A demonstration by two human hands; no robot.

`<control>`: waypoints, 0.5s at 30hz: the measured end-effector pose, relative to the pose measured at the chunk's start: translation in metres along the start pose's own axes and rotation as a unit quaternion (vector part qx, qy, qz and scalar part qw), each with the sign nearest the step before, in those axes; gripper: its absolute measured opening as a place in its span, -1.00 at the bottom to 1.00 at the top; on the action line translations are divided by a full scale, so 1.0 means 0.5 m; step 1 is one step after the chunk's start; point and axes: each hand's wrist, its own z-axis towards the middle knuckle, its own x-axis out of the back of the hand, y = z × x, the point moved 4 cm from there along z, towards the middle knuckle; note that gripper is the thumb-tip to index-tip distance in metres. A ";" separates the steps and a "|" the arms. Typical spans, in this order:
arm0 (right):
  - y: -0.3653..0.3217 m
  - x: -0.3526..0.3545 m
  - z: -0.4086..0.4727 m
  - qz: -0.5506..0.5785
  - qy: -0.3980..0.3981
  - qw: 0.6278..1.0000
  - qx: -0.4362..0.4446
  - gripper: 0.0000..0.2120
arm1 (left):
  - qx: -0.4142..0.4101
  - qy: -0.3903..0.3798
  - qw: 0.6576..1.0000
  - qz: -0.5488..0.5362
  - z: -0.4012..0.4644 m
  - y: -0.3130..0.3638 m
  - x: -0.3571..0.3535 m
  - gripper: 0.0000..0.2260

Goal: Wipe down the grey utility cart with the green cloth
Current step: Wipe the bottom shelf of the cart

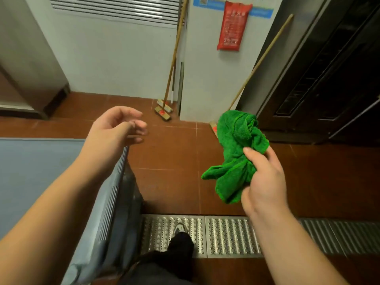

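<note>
Standing at the near right corner of the grey utility cart (30,171), you are looking down over its flat top, which is filling the lower left of the view, with its ribbed side panel running along the right edge. Red-brown floor tiles (174,161) are spreading out beyond it, and a perforated metal drain grate (226,235) is crossing the floor under your feet, with one shoe (181,229) resting on it. A dark cabinet (329,68) is standing at the upper right, and a louvred vent (115,11) is sitting high on the pale wall. Two brooms (164,112) are leaning in the wall corner, and a third long handle (261,60) is leaning against the dark cabinet. A red packet (233,25) is hanging on the wall. Your right hand (265,179) is gripping the green cloth (236,151), which is bunched up and held in the air over the tiles, well apart from the cart and to its right. Your left hand (117,128) is hovering above the cart's far right corner with fingers loosely spread, holding nothing and not touching the surface.
</note>
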 end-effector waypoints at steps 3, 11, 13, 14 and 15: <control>0.015 -0.048 0.141 0.021 -0.007 1.000 -0.014 -0.74 | -0.006 0.000 1.000 -0.013 0.138 -0.010 -0.052 -0.80; 0.039 -0.274 0.526 0.039 -0.021 0.998 -0.040 -0.72 | -0.008 0.017 1.000 -0.006 0.550 0.006 -0.132 -0.74; 0.039 -0.326 0.593 0.031 -0.028 0.998 -0.046 -0.74 | -0.017 0.039 0.999 -0.004 0.632 0.013 -0.128 -0.74; 0.041 -0.345 0.619 0.024 -0.031 0.998 -0.048 -0.74 | -0.019 0.047 0.999 0.001 0.661 0.013 -0.121 -0.75; 0.047 -0.373 0.655 0.019 -0.040 0.998 -0.052 -0.74 | -0.022 0.058 0.998 0.006 0.699 0.010 -0.108 -0.75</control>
